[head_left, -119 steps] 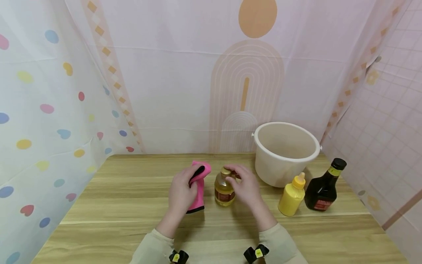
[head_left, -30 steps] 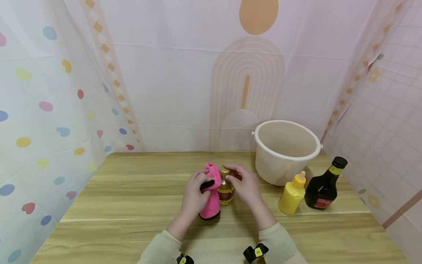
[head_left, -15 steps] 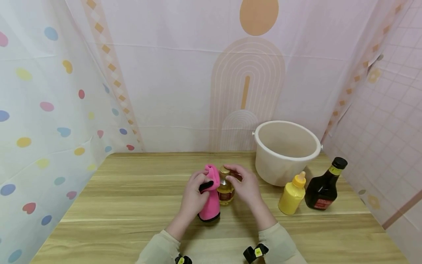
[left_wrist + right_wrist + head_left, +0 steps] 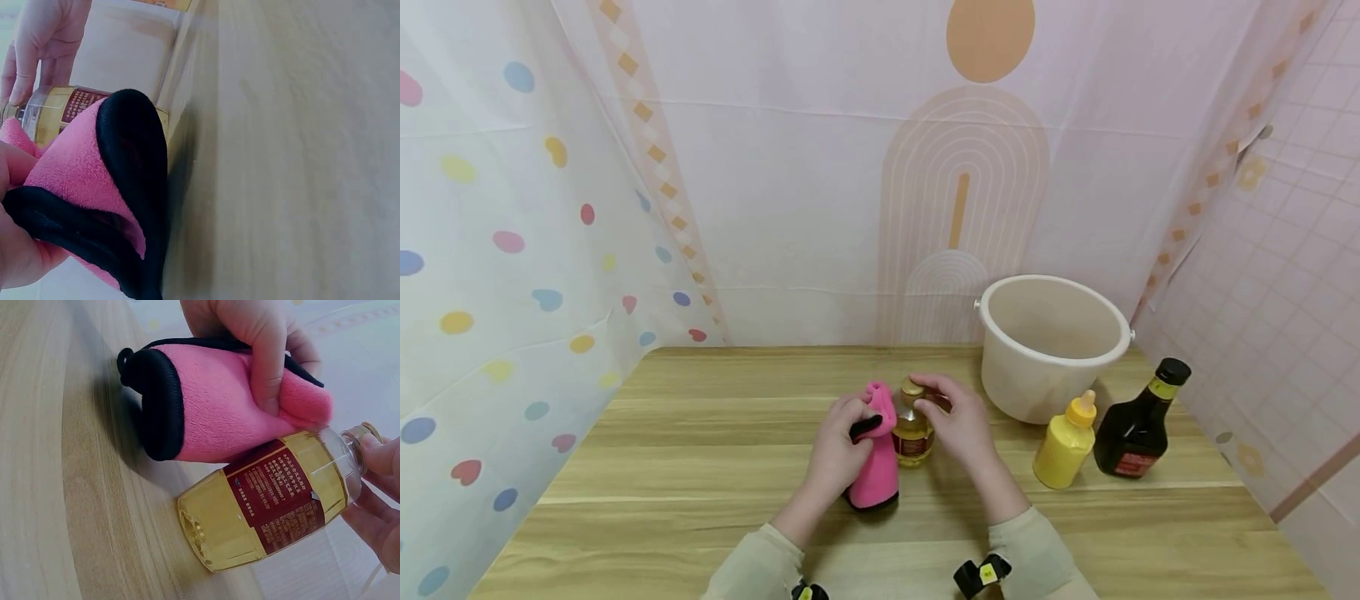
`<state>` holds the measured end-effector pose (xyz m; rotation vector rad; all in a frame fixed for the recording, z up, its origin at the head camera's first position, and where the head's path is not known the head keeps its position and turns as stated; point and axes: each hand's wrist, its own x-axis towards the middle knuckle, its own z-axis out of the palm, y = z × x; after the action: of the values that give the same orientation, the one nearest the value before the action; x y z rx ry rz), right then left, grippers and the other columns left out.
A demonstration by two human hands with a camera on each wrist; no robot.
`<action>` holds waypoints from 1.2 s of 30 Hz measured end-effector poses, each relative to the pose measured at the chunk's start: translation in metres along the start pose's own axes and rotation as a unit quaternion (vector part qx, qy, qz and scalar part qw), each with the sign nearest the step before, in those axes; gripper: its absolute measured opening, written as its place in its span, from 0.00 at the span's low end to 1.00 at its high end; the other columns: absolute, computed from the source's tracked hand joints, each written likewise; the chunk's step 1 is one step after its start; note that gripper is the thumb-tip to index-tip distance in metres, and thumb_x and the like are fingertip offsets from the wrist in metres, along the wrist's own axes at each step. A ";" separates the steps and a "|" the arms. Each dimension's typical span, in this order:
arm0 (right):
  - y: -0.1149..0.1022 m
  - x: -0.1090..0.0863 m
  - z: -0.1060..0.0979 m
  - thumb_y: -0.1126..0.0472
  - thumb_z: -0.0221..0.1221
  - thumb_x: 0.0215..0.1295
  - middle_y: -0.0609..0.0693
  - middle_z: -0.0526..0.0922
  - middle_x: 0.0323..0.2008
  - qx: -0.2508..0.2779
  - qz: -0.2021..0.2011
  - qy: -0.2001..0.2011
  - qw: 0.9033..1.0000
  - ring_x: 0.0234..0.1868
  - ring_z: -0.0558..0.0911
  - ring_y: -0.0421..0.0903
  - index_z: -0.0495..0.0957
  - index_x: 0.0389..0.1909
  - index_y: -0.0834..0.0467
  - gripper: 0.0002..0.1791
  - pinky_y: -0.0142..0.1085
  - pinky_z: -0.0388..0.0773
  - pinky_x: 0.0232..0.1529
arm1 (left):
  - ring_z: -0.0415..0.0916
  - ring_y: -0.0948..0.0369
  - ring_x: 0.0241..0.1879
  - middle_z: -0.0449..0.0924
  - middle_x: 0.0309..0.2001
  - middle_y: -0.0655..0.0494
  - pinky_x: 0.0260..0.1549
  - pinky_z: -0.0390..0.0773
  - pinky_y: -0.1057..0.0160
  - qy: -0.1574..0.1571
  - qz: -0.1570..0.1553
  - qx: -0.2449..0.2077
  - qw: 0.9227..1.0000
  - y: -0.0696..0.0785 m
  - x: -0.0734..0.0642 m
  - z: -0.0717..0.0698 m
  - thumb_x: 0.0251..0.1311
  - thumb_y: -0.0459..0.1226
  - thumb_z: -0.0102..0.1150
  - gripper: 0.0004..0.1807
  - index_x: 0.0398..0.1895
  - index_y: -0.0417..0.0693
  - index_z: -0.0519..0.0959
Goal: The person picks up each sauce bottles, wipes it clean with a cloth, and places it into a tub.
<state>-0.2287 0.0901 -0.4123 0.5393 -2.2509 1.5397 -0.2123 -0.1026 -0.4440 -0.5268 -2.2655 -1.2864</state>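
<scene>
My left hand (image 4: 837,446) grips a folded pink cloth (image 4: 877,473) with black edging, thumb on the near side. The cloth lies against the left side of a small bottle of yellow oil (image 4: 914,443), which has a dark red label. My right hand (image 4: 958,421) pinches the bottle by its gold cap and neck. In the right wrist view the cloth (image 4: 212,406) touches the bottle's side beside the label (image 4: 275,494). The bottle stands on the wooden table. From the left wrist, the cloth (image 4: 69,165) hides much of the bottle.
Behind and to the right stands a cream bucket (image 4: 1000,375). A yellow squeeze bottle (image 4: 1063,450) and a dark sauce bottle (image 4: 1131,437) with a black cap are in front of it. Patterned curtains (image 4: 790,208) border the wooden table (image 4: 700,467) at the back and sides.
Since the oldest frame, my left hand has brought the cloth rightward against the bottle. Over the last second it has slid slightly down and left. My right hand keeps its hold.
</scene>
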 end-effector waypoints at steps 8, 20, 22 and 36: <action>-0.001 0.000 0.000 0.72 0.66 0.59 0.55 0.84 0.49 -0.001 0.000 0.003 1.000 0.52 0.82 0.54 0.82 0.51 0.61 0.18 0.41 0.78 0.53 | 0.77 0.46 0.55 0.82 0.46 0.46 0.53 0.76 0.48 -0.014 -0.009 0.011 1.000 -0.007 -0.006 0.001 0.33 0.12 0.59 0.22 0.28 0.45 0.77; 0.000 0.000 0.000 0.72 0.65 0.60 0.56 0.84 0.49 -0.003 -0.004 0.005 1.000 0.52 0.82 0.54 0.82 0.50 0.61 0.17 0.41 0.79 0.52 | 0.78 0.51 0.39 0.80 0.38 0.48 0.37 0.79 0.51 -0.068 0.019 0.104 0.992 -0.013 -0.007 0.000 0.30 0.14 0.61 0.23 0.25 0.50 0.75; -0.001 0.000 0.000 0.72 0.65 0.60 0.55 0.84 0.49 -0.004 -0.003 0.004 1.000 0.52 0.82 0.53 0.82 0.50 0.61 0.17 0.40 0.79 0.52 | 0.79 0.51 0.39 0.80 0.38 0.48 0.38 0.80 0.51 -0.076 0.018 0.113 0.990 -0.014 -0.007 0.000 0.30 0.14 0.61 0.23 0.24 0.51 0.74; -0.001 -0.001 0.000 0.73 0.65 0.59 0.56 0.84 0.49 0.009 -0.008 0.003 1.000 0.52 0.82 0.54 0.82 0.50 0.62 0.17 0.42 0.79 0.53 | 0.78 0.57 0.35 0.80 0.34 0.55 0.35 0.80 0.57 -0.159 0.011 0.171 0.972 -0.008 0.000 -0.007 0.33 0.15 0.62 0.21 0.26 0.50 0.80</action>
<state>-0.2278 0.0897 -0.4119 0.5544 -2.2250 1.5536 -0.2154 -0.1125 -0.4467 -0.6640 -2.6623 -0.8146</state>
